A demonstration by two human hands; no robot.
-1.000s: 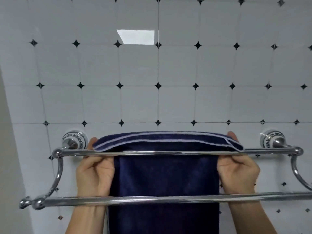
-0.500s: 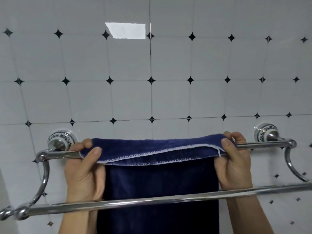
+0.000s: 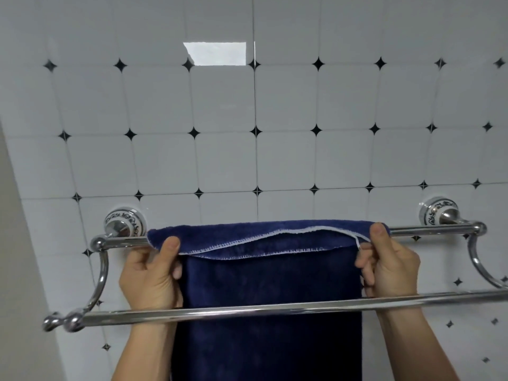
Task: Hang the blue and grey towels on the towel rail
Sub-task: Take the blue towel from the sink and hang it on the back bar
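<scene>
A dark blue towel (image 3: 269, 284) with white stitched edges is draped over the rear bar of a chrome double towel rail (image 3: 428, 230); its short flap hangs over the front of that bar. The long part drops down behind the front bar (image 3: 275, 309). My left hand (image 3: 151, 273) pinches the towel's top left corner, thumb on the flap. My right hand (image 3: 387, 265) pinches the top right corner the same way. Both hands reach up between the two bars. No grey towel is in view.
The rail is fixed to a white tiled wall (image 3: 225, 160) with small black diamonds by two patterned ceramic mounts (image 3: 125, 221) (image 3: 437, 211). Curved chrome arms join the bars at each end. A plain wall edge (image 3: 16, 270) runs down the left side.
The towel's top edge, held behind the rear bar a second ago, has been pulled over it and now hangs down its front. My hands stay at the corners.
</scene>
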